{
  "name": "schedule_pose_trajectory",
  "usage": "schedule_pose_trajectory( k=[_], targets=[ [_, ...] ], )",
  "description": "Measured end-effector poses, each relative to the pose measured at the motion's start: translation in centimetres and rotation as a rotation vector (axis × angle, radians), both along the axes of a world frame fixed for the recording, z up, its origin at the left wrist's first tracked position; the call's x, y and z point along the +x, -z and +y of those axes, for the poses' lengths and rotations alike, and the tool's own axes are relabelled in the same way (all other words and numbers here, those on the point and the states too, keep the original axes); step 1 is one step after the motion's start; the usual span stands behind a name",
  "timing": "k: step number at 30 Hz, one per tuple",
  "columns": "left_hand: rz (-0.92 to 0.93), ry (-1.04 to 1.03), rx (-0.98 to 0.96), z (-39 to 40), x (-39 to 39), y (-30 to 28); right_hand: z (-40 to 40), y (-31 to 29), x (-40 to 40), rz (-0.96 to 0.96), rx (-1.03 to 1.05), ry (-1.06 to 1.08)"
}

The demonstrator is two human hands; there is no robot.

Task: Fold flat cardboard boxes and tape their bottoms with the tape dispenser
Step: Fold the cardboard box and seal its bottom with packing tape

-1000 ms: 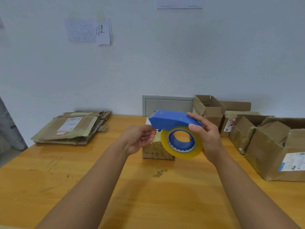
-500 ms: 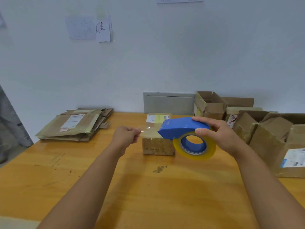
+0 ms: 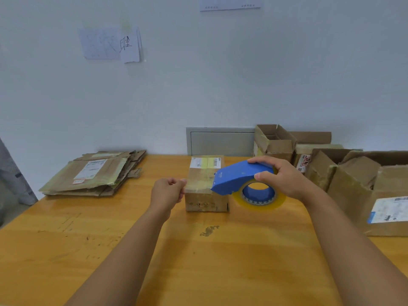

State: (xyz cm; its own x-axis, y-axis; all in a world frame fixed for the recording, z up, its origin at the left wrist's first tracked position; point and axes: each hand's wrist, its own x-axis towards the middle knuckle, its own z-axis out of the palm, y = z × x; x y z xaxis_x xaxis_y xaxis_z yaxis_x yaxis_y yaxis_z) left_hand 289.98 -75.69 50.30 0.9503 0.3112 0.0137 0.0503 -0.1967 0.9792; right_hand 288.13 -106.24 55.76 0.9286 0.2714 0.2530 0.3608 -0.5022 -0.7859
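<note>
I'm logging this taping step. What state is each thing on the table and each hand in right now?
small box: folded up, flaps closed, on table.
tape dispenser: held above box, tape pulled out.
left hand: pinches tape end.
right hand: grips dispenser.
flat cardboard stack: unfolded, lying flat.
open boxes: upright, tops open.

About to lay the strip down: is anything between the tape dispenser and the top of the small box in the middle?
Nothing visible. The right hand holds the blue tape dispenser just above the small cardboard box, the left hand pinches the tape end at its left edge, and the box top is bare.
</note>
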Motion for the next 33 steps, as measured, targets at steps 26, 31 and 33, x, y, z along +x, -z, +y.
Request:
schedule_pose_trajectory(
  k=[26,31,33],
  targets=[
    [-0.250,-0.076,0.677,0.2,0.3,3.1,0.6,0.9,1.3,0.018,-0.034,0.028],
    [-0.548,0.231,1.157,-1.5,-0.7,5.1,0.7,1.2,1.1,0.019,-0.015,0.043],
    [-0.592,0.207,1.189,-1.1,-0.3,5.0,0.9,1.2,1.0,0.015,-0.017,0.042]
  ],
)
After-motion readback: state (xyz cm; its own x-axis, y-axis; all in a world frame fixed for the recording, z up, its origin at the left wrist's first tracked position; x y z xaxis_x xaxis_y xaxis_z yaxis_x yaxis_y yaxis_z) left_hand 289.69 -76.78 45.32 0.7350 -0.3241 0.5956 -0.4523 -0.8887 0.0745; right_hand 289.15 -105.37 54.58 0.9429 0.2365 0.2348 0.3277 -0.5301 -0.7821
